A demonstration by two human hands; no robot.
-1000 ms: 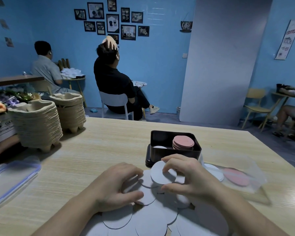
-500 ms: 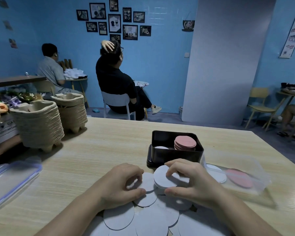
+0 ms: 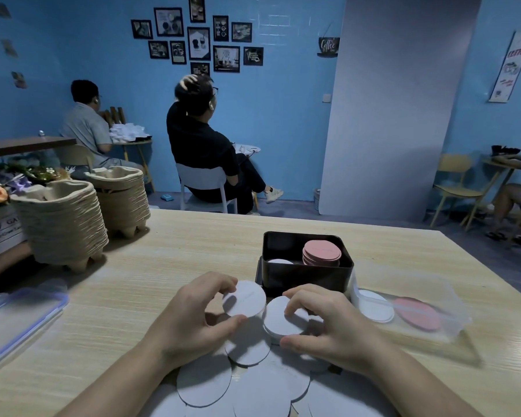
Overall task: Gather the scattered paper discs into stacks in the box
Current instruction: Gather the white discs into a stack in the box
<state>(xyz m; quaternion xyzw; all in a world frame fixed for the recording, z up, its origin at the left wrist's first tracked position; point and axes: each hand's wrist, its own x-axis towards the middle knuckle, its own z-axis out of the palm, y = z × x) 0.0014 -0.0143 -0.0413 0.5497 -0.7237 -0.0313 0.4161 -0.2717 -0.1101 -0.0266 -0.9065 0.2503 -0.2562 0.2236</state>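
Several white paper discs (image 3: 205, 383) lie overlapping on the wooden table (image 3: 163, 266) near its front edge. My left hand (image 3: 187, 320) pinches one white disc (image 3: 244, 298), lifted and tilted above the pile. My right hand (image 3: 328, 323) grips a small stack of white discs (image 3: 282, 319) between thumb and fingers. Just beyond both hands stands the black box (image 3: 307, 273), which holds a stack of pink discs (image 3: 321, 252) on its right side and a low white stack (image 3: 278, 261) on its left.
A clear plastic bag (image 3: 409, 311) with a white disc and a pink disc lies right of the box. Two stacks of pulp cup trays (image 3: 60, 224) stand at the table's left. A clear lid (image 3: 15, 320) lies at the left edge. People sit beyond the table.
My left hand has risen off the pile with one white disc pinched in it. My right hand stays on its small white stack, now lower and closer to the pile.
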